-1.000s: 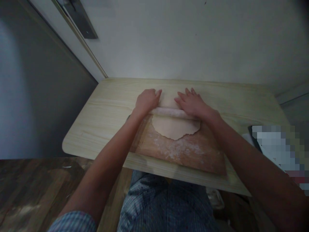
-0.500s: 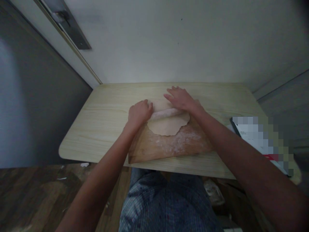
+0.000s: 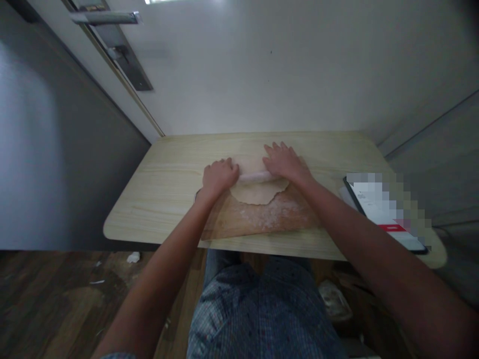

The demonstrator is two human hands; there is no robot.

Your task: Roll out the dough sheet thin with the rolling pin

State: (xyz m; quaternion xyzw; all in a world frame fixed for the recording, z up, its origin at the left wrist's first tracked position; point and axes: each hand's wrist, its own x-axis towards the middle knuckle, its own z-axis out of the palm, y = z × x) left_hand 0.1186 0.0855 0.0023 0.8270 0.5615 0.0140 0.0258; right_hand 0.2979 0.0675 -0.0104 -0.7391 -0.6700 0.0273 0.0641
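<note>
A floury rolling pin (image 3: pixel 256 177) lies across a thin, uneven sheet of dough (image 3: pixel 260 193) on a wooden cutting board (image 3: pixel 239 224). Over the pin's left end is my left hand (image 3: pixel 220 175), its fingers closed around it. My right hand (image 3: pixel 282 160) rests its palm on the right end, with fingers stretched out and apart beyond the pin. Both ends of the pin are hidden under the hands. Dough shows on the near side and also past the pin. White flour (image 3: pixel 273 213) is scattered over the near part of the board.
A light wood table (image 3: pixel 149 199) carries the board. On its right side lies a dark-edged tablet or phone (image 3: pixel 385 219), partly blurred out. Behind the table stands a white door (image 3: pixel 224 75) with a metal handle (image 3: pixel 107 18). A plastic container (image 3: pixel 335 301) is below.
The camera view has tilted up, bringing the door handle into sight. My hands stay on the rolling pin; the right hand now sits lower and flatter over its end.
</note>
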